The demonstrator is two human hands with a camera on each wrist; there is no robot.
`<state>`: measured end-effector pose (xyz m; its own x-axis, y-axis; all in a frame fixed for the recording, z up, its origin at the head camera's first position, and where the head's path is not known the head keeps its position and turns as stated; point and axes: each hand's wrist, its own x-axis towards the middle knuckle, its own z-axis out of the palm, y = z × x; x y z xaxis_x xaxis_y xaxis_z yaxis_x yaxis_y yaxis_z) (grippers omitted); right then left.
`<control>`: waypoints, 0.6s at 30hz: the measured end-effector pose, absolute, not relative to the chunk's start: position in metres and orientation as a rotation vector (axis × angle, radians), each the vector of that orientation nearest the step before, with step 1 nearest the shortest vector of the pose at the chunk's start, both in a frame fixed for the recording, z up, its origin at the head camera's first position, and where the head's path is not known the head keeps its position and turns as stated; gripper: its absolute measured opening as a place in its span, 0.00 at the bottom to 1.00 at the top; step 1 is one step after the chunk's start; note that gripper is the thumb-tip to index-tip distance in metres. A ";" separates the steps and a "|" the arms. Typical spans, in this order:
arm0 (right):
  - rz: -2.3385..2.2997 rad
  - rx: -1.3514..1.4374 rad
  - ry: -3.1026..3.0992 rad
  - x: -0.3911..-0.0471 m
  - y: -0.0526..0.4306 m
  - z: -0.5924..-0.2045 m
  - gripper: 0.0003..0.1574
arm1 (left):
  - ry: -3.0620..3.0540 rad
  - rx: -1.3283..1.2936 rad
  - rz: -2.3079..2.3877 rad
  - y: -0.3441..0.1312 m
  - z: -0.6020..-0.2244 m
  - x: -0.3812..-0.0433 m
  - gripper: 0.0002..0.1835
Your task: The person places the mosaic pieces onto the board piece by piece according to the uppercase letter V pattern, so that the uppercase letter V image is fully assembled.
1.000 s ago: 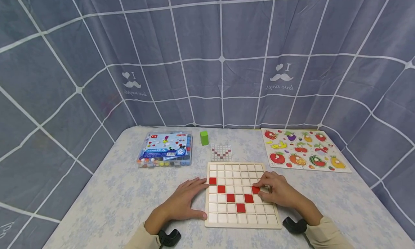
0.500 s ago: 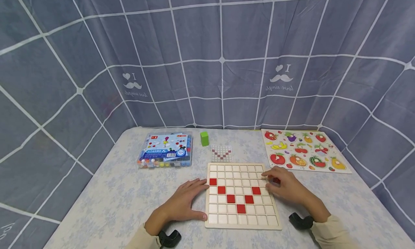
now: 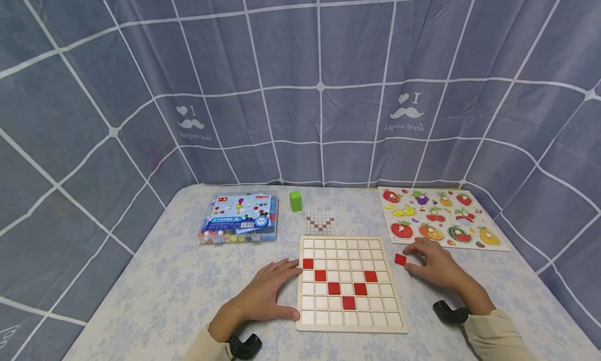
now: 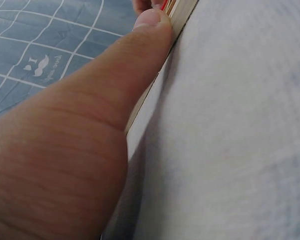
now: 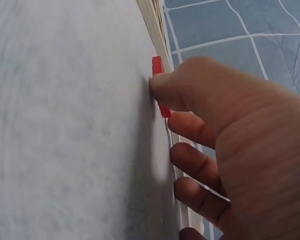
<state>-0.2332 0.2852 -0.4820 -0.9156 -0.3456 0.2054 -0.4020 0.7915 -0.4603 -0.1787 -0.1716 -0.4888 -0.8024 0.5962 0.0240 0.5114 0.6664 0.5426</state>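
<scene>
A wooden grid board [image 3: 326, 317] of pale squares lies flat on the table, with several red squares making a V across it. My left hand [image 3: 269, 293] rests at its left edge, fingers and thumb against the frame; the thumb [image 4: 135, 55] shows along the rim in the left wrist view. To the right of the board a loose red square tile [image 3: 400, 259] lies on the cloth. My right hand [image 3: 434, 264] is beside this tile, index finger and thumb apart at its right side. In the right wrist view the thumb covers part of the tile; contact is unclear.
A small pattern card [image 3: 321, 222] lies behind the board, near a green block [image 3: 296, 201]. At the back left is a clear box [image 3: 239, 216] of coloured pieces. A fruit puzzle board [image 3: 441, 217] sits at the back right, just behind my right hand.
My right hand has let go of a red square on the board's right side and moved right, off the board. The loose red tile now shows uncovered. My left hand stays put.
</scene>
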 end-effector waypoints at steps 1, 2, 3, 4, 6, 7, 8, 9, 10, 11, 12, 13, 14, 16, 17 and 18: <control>0.778 0.597 -2.870 -0.233 0.285 -0.482 0.18 | 2.725 0.914 0.814 -0.172 -0.488 -0.179 0.52; 0.782 0.592 -2.872 -0.232 0.284 -0.482 0.18 | 2.725 0.919 0.816 -0.171 -0.488 -0.179 0.52; 0.787 0.586 -2.876 -0.232 0.284 -0.482 0.18 | 2.723 0.922 0.819 -0.171 -0.487 -0.179 0.52; 0.788 0.582 -2.880 -0.231 0.283 -0.482 0.18 | 2.722 0.926 0.819 -0.171 -0.486 -0.179 0.52; 0.784 0.589 -2.881 -0.231 0.283 -0.482 0.17 | 2.715 0.933 0.826 -0.171 -0.484 -0.178 0.51; 0.782 0.598 -2.878 -0.231 0.283 -0.481 0.17 | 2.715 0.937 0.827 -0.171 -0.484 -0.178 0.51; 0.781 0.606 -2.875 -0.231 0.283 -0.481 0.16 | 2.714 0.936 0.830 -0.171 -0.483 -0.178 0.51; 0.784 0.615 -2.870 -0.231 0.283 -0.481 0.16 | 2.717 0.934 0.828 -0.171 -0.482 -0.178 0.51; 0.784 0.625 -2.863 -0.232 0.282 -0.480 0.16 | 2.719 0.934 0.827 -0.171 -0.482 -0.178 0.51; 0.785 0.629 -2.859 -0.232 0.282 -0.480 0.15 | 2.719 0.931 0.829 -0.171 -0.482 -0.178 0.51; 0.785 0.630 -2.855 -0.232 0.282 -0.480 0.15 | 2.720 0.927 0.825 -0.171 -0.482 -0.178 0.51; 0.786 0.626 -2.858 -0.232 0.282 -0.480 0.15 | 2.719 0.923 0.819 -0.171 -0.483 -0.178 0.51; 0.783 0.619 -2.862 -0.232 0.282 -0.480 0.15 | 2.715 0.917 0.819 -0.171 -0.483 -0.178 0.51; 0.785 0.603 -2.869 -0.231 0.282 -0.481 0.15 | 2.710 0.911 0.817 -0.171 -0.484 -0.179 0.51; 0.782 0.598 -2.871 -0.231 0.282 -0.481 0.15 | 2.708 0.909 0.814 -0.171 -0.485 -0.179 0.51; 0.781 0.596 -2.869 -0.231 0.281 -0.482 0.15 | 2.710 0.908 0.812 -0.171 -0.485 -0.179 0.52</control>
<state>-0.2306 0.2812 -0.4817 -0.9171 -0.3425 0.2038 -0.3986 0.7908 -0.4645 -0.1789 -0.1705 -0.4854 -0.8001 0.5998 0.0113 0.5071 0.6662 0.5468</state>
